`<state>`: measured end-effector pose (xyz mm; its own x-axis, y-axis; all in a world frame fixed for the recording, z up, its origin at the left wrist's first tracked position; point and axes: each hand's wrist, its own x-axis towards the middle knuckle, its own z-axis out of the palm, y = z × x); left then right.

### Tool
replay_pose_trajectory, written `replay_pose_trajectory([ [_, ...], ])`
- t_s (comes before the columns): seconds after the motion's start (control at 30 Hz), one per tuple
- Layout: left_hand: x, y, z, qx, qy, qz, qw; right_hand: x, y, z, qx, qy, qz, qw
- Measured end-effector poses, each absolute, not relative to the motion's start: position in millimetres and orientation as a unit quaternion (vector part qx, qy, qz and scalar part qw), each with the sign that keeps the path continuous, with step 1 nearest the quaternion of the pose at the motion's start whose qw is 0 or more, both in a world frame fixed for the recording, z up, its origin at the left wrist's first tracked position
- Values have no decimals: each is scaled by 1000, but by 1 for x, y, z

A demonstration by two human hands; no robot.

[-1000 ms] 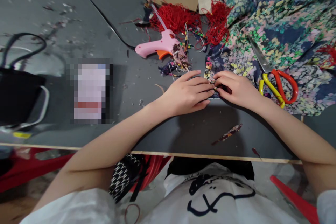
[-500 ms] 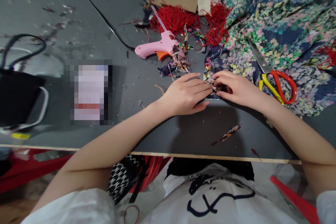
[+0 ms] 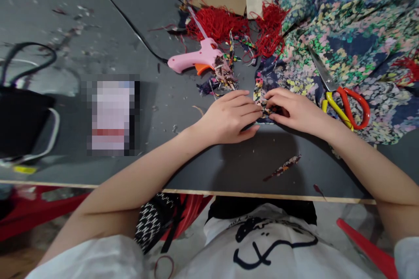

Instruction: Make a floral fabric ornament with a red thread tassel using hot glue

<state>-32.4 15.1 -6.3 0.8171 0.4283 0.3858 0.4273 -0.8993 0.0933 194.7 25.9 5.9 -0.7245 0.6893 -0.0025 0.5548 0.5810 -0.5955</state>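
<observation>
Floral fabric (image 3: 353, 43) lies on the bench (image 3: 242, 165). Left hand (image 3: 231, 115) extends flat, unclenched, apparently steadying the fabric's near-left corner; right hand (image 3: 290, 107) curls over the same corner; whether it pinches cannot be told. Scissors (image 3: 330, 86) rest on the fabric, seemingly for ready reach.

A loose white T-shirt (image 3: 278, 263) fills the bottom centre of the frame, printed with a bold black line drawing (image 3: 276, 243) and small dark lettering (image 3: 237, 221); pale short sleeves (image 3: 93, 257) show in both lower corners; black clothing (image 3: 225, 206) shows just above the shirt. The left hand (image 3: 232, 115) and right hand (image 3: 291, 107) are bare, with slim fingers.
</observation>
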Motion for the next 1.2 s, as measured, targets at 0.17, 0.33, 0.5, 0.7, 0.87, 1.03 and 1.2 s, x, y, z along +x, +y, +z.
replay_pose_trajectory([
  [0.17,-34,16,-7,956,221,193,-4,188,18,4,-397,-883,228,99],
  [0.33,-37,19,-8,954,213,208,15,182,11,-1,-431,-873,191,128],
  [0.5,-38,19,-8,954,228,190,52,182,9,-3,-439,-869,181,141],
  [0.7,-36,19,-8,954,236,179,49,181,9,-4,-435,-869,184,147],
  [0.87,-36,20,-6,959,214,183,33,179,9,-3,-433,-868,194,149],
  [1.03,-35,17,-1,964,215,153,21,179,12,1,-418,-873,214,133],
  [1.2,-35,16,0,966,207,153,11,188,19,5,-393,-874,264,112],
])
